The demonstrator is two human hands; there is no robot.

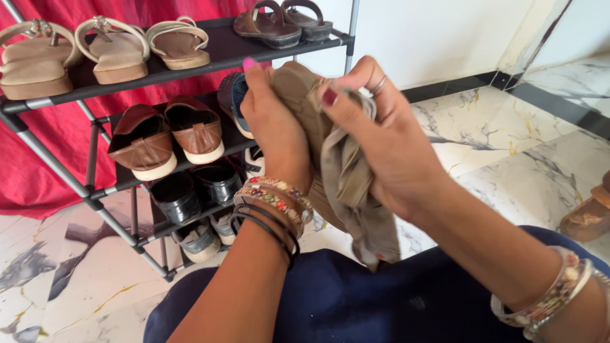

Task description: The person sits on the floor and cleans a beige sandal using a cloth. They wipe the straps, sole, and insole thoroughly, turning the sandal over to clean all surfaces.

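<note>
A: Report the rack (pixel 76 184) first, far left.

B: The rack stands at left against a red cloth (pixel 51 146). Top shelf: tan sandals (pixel 101 51) in a row, then dark sandals (pixel 279 22) at the right end. Second shelf: brown loafers (pixel 168 133). Third shelf: black shoes (pixel 197 187). Lowest shelf: grey shoes (pixel 200 238), partly hidden.

A: Left hand pose?

B: The left forearm rises from the lower centre, bangles at the wrist. The left hand (pixel 273 127) is seen from the back, fingers curled and gripping the left side of a tan shoe (pixel 298 95). The thumb is hidden behind the shoe.

A: Position of the shoe?

B: It is held between both hands in front of the rack, level with the second shelf, above the person's dark blue lap (pixel 356 298). It touches no shelf.

A: Right hand pose?

B: The right forearm enters from the lower right, bangles at the wrist. The right hand (pixel 387 146) is closed on a beige rag (pixel 349 184), thumb on top, pressing the rag against the shoe. A ring shows on one finger. The rag's loose end hangs down toward the lap.

A: Farther right?

B: Marble floor (pixel 495 140), and a brown sandal (pixel 588 216) at the frame edge.
</note>
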